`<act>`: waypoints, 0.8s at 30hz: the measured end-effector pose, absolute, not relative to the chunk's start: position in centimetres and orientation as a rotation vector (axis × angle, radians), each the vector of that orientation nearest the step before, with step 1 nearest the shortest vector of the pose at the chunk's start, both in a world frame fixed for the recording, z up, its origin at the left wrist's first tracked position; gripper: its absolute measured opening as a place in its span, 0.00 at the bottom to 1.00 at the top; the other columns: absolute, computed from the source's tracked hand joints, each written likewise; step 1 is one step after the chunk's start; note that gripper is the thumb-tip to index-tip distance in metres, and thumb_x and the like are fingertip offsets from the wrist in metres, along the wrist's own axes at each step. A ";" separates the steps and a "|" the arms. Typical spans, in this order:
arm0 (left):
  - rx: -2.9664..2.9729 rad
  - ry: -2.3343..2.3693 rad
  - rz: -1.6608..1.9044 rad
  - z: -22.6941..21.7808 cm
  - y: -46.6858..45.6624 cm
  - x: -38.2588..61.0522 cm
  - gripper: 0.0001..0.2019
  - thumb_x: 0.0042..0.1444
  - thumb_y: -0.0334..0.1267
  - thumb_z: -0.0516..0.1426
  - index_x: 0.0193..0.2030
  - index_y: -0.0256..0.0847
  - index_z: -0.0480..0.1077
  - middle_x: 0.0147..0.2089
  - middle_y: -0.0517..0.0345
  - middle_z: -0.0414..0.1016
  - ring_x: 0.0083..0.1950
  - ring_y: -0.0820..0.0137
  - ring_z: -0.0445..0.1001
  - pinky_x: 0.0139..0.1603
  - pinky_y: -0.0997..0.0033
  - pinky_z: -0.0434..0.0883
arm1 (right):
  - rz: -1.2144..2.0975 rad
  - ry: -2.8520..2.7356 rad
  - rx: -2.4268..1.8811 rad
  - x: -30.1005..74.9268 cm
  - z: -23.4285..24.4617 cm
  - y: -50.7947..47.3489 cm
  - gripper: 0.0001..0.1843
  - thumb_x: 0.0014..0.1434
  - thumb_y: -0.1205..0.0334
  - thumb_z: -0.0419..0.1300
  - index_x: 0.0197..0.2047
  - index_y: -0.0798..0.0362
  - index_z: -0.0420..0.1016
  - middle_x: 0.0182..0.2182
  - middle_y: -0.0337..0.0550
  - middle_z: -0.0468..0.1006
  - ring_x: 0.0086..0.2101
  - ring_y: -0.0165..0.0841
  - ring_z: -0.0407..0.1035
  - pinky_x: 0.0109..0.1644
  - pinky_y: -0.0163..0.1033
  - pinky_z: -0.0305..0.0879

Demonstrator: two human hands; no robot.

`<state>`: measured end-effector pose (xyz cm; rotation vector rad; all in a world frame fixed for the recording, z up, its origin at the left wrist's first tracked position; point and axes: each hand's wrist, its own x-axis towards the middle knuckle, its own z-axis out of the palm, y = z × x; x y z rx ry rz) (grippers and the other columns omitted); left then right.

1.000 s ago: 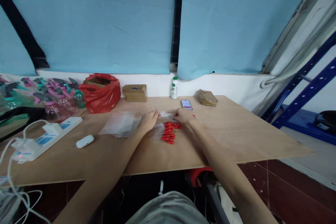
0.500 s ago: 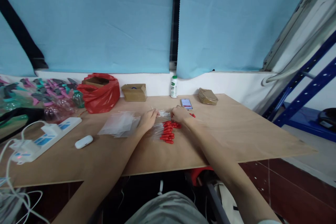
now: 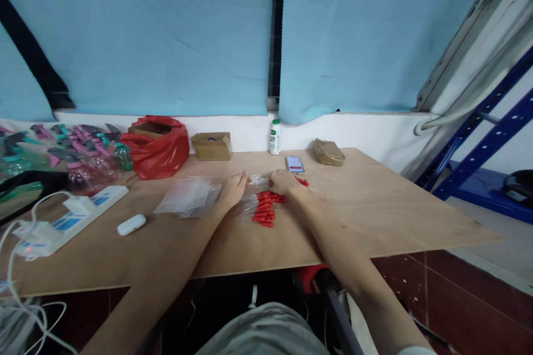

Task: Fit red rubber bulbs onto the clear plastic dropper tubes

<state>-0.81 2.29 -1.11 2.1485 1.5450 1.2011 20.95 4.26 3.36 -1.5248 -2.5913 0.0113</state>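
Okay, your left hand (image 3: 236, 188) sits just left of the thin metal shafts (image 3: 259, 179), your right hand (image 3: 283, 181) at their right; can't tell whether either grips any. Red-handled tools (image 3: 264, 212) lie piled just nearer you.

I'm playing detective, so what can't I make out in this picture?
All in the head view:
What the right hand grips: the hand itself covers it.
Tips of the red-handled tools: too small and blurred.
Words on the smartphone: too small.
Spray bottles: the left edge cuts some off.
Bottom of the red plastic bag: its sides hide it.
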 end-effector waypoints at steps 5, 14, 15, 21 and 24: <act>2.358 1.511 1.211 0.0 1.3 -0.3 0.15 0.70 0.45 0.48 0.44 0.43 0.74 0.43 0.54 0.78 0.46 0.64 0.74 0.53 0.65 0.68 | -0.054 -2.466 -1.346 21.7 4.0 4.3 0.09 0.57 0.62 0.64 0.39 0.53 0.83 0.41 0.51 0.82 0.46 0.42 0.73 0.52 0.40 0.63; 2.820 1.413 1.047 2.5 -1.2 1.3 0.12 0.70 0.41 0.49 0.49 0.43 0.72 0.53 0.48 0.74 0.57 0.58 0.69 0.60 0.57 0.63 | -0.009 -2.433 -0.932 21.7 5.0 3.3 0.06 0.57 0.65 0.65 0.39 0.55 0.81 0.37 0.45 0.78 0.42 0.37 0.70 0.49 0.37 0.59; 2.797 1.420 1.029 2.5 -1.3 1.4 0.13 0.71 0.41 0.48 0.50 0.43 0.72 0.51 0.49 0.75 0.55 0.58 0.70 0.59 0.58 0.64 | 0.014 -2.421 -0.909 21.6 4.9 3.2 0.06 0.57 0.65 0.65 0.39 0.55 0.81 0.36 0.45 0.78 0.42 0.36 0.70 0.49 0.37 0.59; 2.646 1.428 0.965 1.8 -1.2 1.3 0.14 0.72 0.40 0.46 0.57 0.46 0.68 0.50 0.52 0.78 0.52 0.62 0.75 0.54 0.63 0.68 | 0.137 -2.374 -0.860 23.1 4.8 3.6 0.08 0.64 0.61 0.61 0.41 0.55 0.81 0.37 0.45 0.80 0.41 0.34 0.70 0.48 0.35 0.61; 2.619 1.375 1.055 1.6 -1.1 1.2 0.16 0.72 0.38 0.45 0.60 0.47 0.68 0.56 0.51 0.75 0.55 0.62 0.75 0.57 0.63 0.68 | 0.062 -2.294 -1.039 25.5 4.7 4.7 0.12 0.67 0.63 0.56 0.45 0.54 0.81 0.43 0.47 0.81 0.44 0.35 0.71 0.52 0.37 0.61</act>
